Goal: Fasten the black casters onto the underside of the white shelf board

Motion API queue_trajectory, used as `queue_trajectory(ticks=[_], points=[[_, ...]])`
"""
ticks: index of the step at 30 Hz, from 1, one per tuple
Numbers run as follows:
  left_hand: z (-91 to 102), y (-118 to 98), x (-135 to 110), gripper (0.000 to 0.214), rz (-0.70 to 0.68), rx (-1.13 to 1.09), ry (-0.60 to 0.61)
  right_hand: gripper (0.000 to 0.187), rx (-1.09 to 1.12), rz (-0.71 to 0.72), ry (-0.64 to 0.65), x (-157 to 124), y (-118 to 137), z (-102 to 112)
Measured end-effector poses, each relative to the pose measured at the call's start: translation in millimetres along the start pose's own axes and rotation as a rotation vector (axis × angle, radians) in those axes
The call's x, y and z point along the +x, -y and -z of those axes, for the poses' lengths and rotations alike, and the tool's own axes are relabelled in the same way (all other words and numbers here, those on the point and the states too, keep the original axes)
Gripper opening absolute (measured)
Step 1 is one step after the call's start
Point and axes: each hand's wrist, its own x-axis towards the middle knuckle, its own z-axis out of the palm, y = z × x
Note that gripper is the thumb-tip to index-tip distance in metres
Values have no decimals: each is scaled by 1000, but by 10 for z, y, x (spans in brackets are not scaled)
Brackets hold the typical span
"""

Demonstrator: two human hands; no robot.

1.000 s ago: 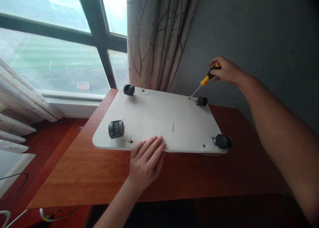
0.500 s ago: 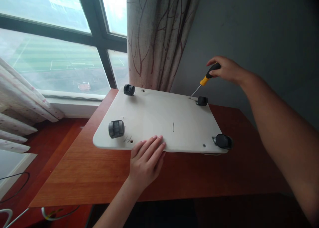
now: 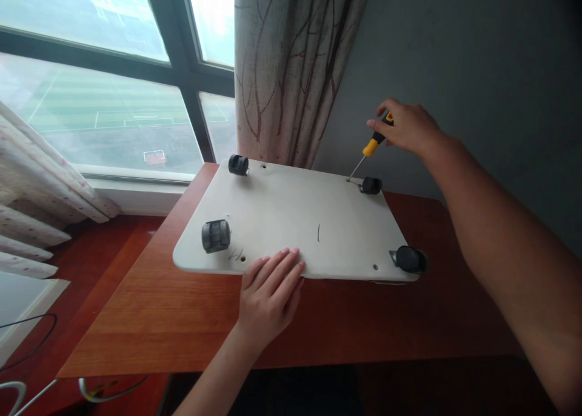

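Head view: at the left edge hangs a pale left curtain, and on the near left a thin dark cable curves above the red floor. Beside the curtain a window looks out over a sports pitch far below. Right of it stretches a reddish-brown wooden table, and on its far middle part lies a white board with rounded corners, casters upward. Leftmost on the board are the near-left caster and, farther off, the far-left caster, with a dark hole near each. The left hand rests palm down on the near edge, its fingers straight, side by side and barely fanned; the thumb is partly hidden. Beyond the board hangs a branch-patterned curtain. Farther right is a short pen mark, then a yellow-and-black screwdriver, tilted, its tip at a small dark spot on the board's far edge, just left of the far-right caster. The near-right caster sits at the near corner. Rightmost, the right hand pinches the screwdriver's handle between thumb and curled fingers, before a grey wall.
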Motion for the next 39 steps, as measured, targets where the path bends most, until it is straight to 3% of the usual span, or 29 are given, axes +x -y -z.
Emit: queue_trajectory(ticks=[2,6,8,12,16,22,24,27,30,32,35,39], points=[[1,-2,0,35,1,-2,-1,38,32,-17,23,46,-61,-16],[7,-10,5,35,9,-1,5,39,335,88,140,50,-205,-32],[11,-12,7,35,10,0,12,36,385,118,112,-11,-236,-42],[17,-12,5,36,8,3,17,32,221,90,-48,-137,-227,-62],[16,-11,0,37,17,1,18,25,135,27,-49,-116,-263,-69],[13,-8,0,37,11,-4,17,25,550,87,73,-76,-365,-100],[15,-9,4,37,13,-2,15,24,517,72,24,-121,-356,-99],[17,-10,8,36,13,-1,18,27,294,30,-60,-177,-320,-69],[18,-8,8,37,8,1,22,32,119,-23,-56,-161,-325,-39],[18,-6,7,38,6,2,18,28,156,-51,-13,-124,-370,-44],[18,-4,5,38,6,3,19,28,396,-27,62,-103,-455,-89],[18,-5,10,38,3,2,20,33,446,11,-38,-204,-470,-144]])
